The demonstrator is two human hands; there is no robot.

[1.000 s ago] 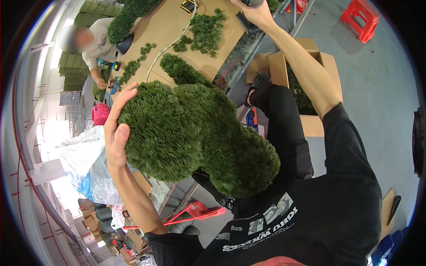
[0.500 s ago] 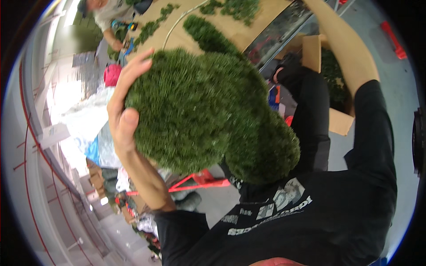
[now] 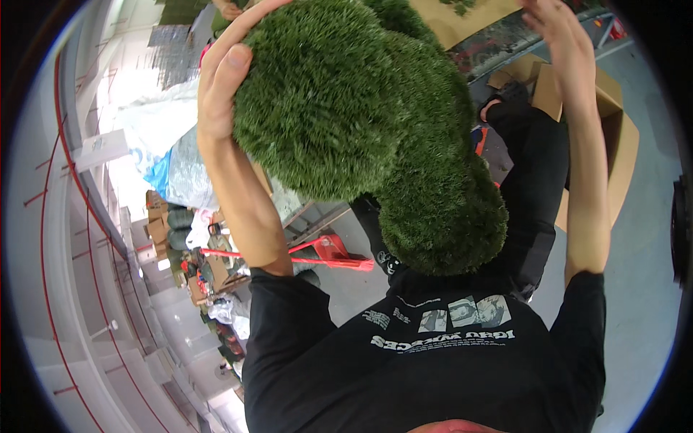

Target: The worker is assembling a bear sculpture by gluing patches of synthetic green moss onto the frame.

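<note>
Fingers (image 3: pixel 249 18) of the left hand (image 3: pixel 224 79) are curled over the top of a large, rounded, dark green form covered in artificial grass (image 3: pixel 346 101), with the thumb pressed flat against its left flank, so the form is gripped and held up close before the chest. A second, smaller lobe of the same grassy form (image 3: pixel 440 216) is seen hanging lower right, above the black printed shirt (image 3: pixel 433 361). The right hand (image 3: pixel 559 32) is raised at the upper right, beside the form; its fingers are loosely bent, and whether the grass is touched cannot be told. A brown cardboard box (image 3: pixel 621 144) is seen on the grey floor (image 3: pixel 635 289) behind the right forearm. A red plastic stool (image 3: pixel 332 249) lies beyond the left elbow.
</note>
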